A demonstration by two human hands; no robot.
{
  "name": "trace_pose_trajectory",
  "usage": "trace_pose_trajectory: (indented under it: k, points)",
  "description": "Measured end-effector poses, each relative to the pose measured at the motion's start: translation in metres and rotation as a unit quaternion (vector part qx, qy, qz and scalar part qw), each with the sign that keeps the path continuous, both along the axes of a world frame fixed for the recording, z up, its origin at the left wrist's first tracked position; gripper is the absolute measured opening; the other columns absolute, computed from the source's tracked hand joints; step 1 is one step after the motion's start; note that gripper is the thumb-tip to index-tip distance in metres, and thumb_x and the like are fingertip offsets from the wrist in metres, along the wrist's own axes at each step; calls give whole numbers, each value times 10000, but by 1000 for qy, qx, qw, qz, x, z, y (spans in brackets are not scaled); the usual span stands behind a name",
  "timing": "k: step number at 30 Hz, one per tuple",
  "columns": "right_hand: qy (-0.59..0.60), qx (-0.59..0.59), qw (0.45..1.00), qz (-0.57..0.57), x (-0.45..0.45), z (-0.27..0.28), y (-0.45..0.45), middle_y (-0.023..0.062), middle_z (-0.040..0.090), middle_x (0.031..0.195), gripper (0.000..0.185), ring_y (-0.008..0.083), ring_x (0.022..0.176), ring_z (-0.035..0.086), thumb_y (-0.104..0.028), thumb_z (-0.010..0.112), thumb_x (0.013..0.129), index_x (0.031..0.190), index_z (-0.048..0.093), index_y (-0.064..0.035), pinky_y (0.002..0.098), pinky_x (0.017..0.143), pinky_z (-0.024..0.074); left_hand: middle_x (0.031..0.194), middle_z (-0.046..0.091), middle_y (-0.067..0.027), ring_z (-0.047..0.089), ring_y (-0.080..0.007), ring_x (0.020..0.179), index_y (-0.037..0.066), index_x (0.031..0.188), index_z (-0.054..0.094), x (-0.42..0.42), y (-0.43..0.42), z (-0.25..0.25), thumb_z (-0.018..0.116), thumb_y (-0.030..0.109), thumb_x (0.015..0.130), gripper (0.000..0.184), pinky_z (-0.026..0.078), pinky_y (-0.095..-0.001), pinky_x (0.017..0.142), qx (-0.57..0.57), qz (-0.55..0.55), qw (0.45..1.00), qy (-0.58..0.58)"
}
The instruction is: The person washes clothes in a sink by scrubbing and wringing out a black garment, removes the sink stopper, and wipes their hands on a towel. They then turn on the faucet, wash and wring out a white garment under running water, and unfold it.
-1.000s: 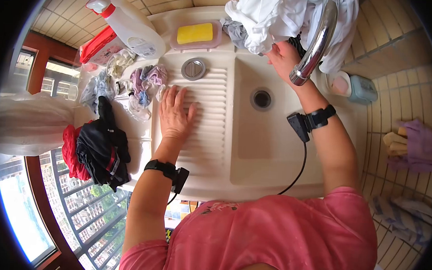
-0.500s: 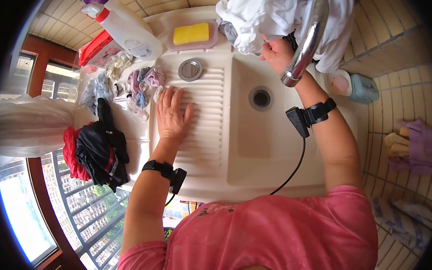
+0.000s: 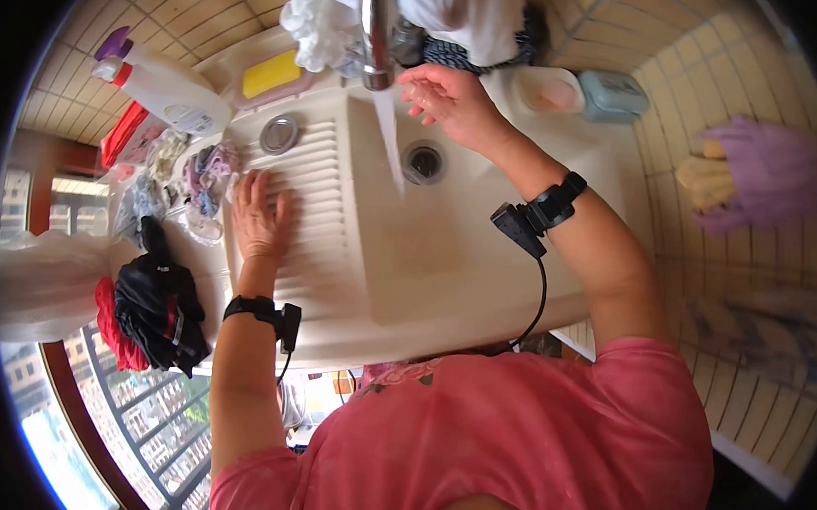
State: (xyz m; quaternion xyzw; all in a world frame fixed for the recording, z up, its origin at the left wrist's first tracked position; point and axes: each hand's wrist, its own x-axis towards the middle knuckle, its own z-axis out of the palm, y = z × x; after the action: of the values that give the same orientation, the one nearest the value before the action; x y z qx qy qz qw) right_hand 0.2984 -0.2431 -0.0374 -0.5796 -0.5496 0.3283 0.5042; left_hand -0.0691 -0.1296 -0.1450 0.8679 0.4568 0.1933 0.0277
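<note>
My left hand (image 3: 259, 221) lies flat on the ribbed washboard (image 3: 314, 204) of the white sink, fingers stretched out and holding nothing. Beside the running faucet (image 3: 376, 32), my right hand (image 3: 449, 107) is raised with its fingers loosely apart, also with nothing in it. A stream of water (image 3: 389, 134) falls from the spout into the basin (image 3: 446, 238), left of the drain (image 3: 423, 162). White laundry (image 3: 453, 17) is heaped behind the faucet. Small pale and patterned cloths (image 3: 207, 180) lie just left of my left hand.
A yellow sponge (image 3: 270, 74) sits in a soap tray. Spray bottles (image 3: 163, 94) stand at the back left. Black clothing (image 3: 158, 307) and red clothing (image 3: 116, 327) lie on the left edge. A blue-green box (image 3: 613, 97) stands at the back right; a purple cloth (image 3: 773, 173) hangs on the tiled wall.
Water now runs from the faucet. My right hand has come away from the white laundry and faucet base toward the front. My left hand stays on the washboard; the whole view has shifted.
</note>
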Motion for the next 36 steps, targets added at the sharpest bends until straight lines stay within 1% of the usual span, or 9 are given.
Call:
trace_pose_trajectory:
  k: [3, 6, 9, 13, 25, 29, 31, 34, 36]
  points:
    - [246, -75, 966, 11, 6, 35, -53, 37, 704, 958, 279, 111, 833, 662, -277, 625, 1032, 1168, 690, -42, 266, 713, 529, 1463, 512, -155, 438, -381, 1385, 125, 1397, 551, -3, 4, -7, 662, 318, 916, 530, 341, -485, 1172, 4, -1, 1000, -28]
    - [-217, -63, 971, -82, 30, -27, -87, 20, 701, 941, 256, 109, 836, 650, -231, 648, 1004, 1197, 692, -68, 274, 738, 533, 1392, 559, -190, 520, -391, 1297, 73, 1332, 590, -6, -1, -4, 680, 284, 912, 479, 385, -491, 1123, 20, -57, 990, -129]
    - [26, -104, 982, -157, 25, -10, -120, 22, 697, 925, 239, 110, 821, 648, -200, 660, 985, 1177, 698, -62, 282, 736, 540, 1231, 642, -168, 615, -332, 1131, 39, 1237, 636, 2, -27, 25, 673, 209, 942, 342, 462, -451, 1015, -64, -136, 976, -154]
    - [-106, -73, 971, -203, 10, -15, -171, 121, 737, 890, 196, 204, 794, 700, -184, 686, 932, 1068, 723, -49, 357, 749, 563, 1088, 661, -103, 638, -195, 872, 12, 1137, 666, 83, -124, 89, 639, 70, 972, 177, 533, -301, 759, -281, -333, 846, -307]
    - [-46, 221, 822, -523, -25, 125, -460, -10, 595, 847, 270, 67, 751, 558, -16, 648, 965, 1231, 605, -31, 221, 690, 490, 1283, 631, -108, 607, -203, 1163, 57, 1386, 565, 308, -339, 191, 579, 80, 1030, 357, 500, -296, 956, -476, -573, 598, -296]
    - [-86, 178, 764, -614, -9, 166, -495, 11, 599, 868, 254, 78, 763, 564, -49, 683, 949, 1189, 606, -23, 236, 693, 493, 1273, 642, -79, 608, -174, 1148, 55, 1416, 534, 382, -403, 223, 637, 93, 998, 432, 494, -289, 953, -455, -531, 612, -369]
    - [-132, 40, 789, -599, 11, 156, -503, 40, 599, 921, 316, 92, 772, 567, -100, 738, 917, 1190, 608, -11, 250, 683, 491, 1234, 660, -34, 603, -135, 1132, 61, 1392, 560, 393, -406, 245, 678, 120, 973, 439, 483, -284, 955, -635, -580, 472, -193]
    - [-282, 134, 836, -452, 13, 185, -517, 81, 610, 1056, 448, 144, 914, 587, -165, 747, 911, 1312, 609, -21, 299, 755, 502, 1253, 669, -37, 620, -153, 1158, 51, 1347, 603, 351, -397, 267, 684, 68, 925, 430, 492, -330, 1013, -636, -604, 433, -205]
    - [-67, 201, 910, -357, -12, 215, -525, 106, 609, 1117, 342, 181, 1007, 595, -187, 726, 917, 1206, 652, -19, 322, 802, 498, 1369, 619, -132, 612, -220, 1253, -42, 1424, 499, 312, -385, 293, 751, 96, 851, 640, 452, -373, 1100, -645, -613, 374, -261]
